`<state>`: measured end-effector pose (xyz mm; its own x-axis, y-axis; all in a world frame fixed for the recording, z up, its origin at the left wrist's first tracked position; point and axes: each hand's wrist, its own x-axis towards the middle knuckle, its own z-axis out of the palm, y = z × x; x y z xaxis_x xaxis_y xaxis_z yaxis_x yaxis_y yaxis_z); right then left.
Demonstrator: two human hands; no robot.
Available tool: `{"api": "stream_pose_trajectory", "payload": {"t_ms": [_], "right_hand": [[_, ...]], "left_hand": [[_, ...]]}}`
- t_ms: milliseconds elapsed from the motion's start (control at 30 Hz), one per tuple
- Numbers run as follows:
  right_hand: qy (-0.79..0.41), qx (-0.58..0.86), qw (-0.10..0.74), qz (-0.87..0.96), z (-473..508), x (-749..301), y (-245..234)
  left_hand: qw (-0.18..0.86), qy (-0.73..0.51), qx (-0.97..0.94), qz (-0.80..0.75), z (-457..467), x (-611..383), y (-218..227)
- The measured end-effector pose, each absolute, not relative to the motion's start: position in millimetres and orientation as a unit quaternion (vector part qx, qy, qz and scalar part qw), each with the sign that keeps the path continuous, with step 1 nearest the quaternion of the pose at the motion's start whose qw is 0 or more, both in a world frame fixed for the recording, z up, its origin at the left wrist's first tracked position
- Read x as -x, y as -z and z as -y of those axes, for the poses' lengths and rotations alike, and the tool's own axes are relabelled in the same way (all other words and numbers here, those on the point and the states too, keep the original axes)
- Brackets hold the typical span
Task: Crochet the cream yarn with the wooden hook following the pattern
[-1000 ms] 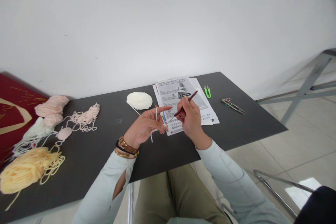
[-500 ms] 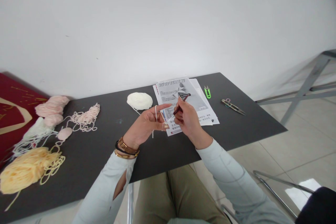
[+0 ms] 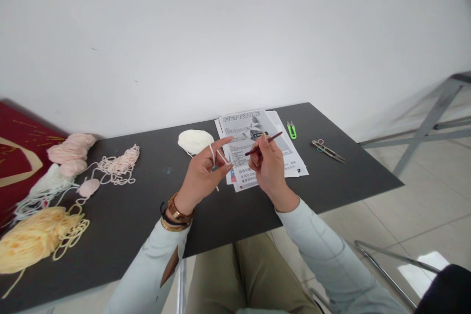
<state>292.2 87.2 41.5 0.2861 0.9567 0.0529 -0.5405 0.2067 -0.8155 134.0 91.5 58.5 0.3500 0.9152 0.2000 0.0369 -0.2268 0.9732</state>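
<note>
White yarn [image 3: 222, 157] loops round the raised index finger of my left hand [image 3: 200, 174], and its strand runs down to the thumb. The thumb and the other fingers pinch it, with a short tail hanging below. Behind that hand lies the white yarn ball [image 3: 195, 141]. A slim dark-red crochet hook [image 3: 274, 138] is held pen-like in my right hand [image 3: 270, 169]. Its tip points left toward the yarn, with a gap visible between them. Both hands are raised over printed sheets [image 3: 239, 125].
Green thread snips [image 3: 291, 130] and metal scissors [image 3: 328, 151] lie right of the sheets on the dark table [image 3: 154, 221]. To the left are pink yarn [image 3: 119, 163], yellow yarn [image 3: 35, 238], pale yarn [image 3: 49, 184] and a red bag [image 3: 22, 137].
The crochet hook has swung from steep to nearly level and drawn away from my left thumb. My left fingers have spread upward, and the yarn on the index finger now slants.
</note>
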Motion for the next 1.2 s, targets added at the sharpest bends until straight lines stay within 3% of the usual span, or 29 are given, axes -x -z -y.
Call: {"api": "stream_pose_trajectory", "payload": {"t_ms": [400,1200], "right_hand": [[-0.544,0.359,0.703,0.285,-88.4,-294.2,-42.0],[-0.546,0.313,0.706,0.325,-82.7,-291.2,-43.0]], "left_hand": [[0.568,-0.456,-0.593,-0.344,-92.0,-135.1,-60.8],[0.481,-0.563,-0.558,-0.376,-91.2,-140.5,-56.3]]}}
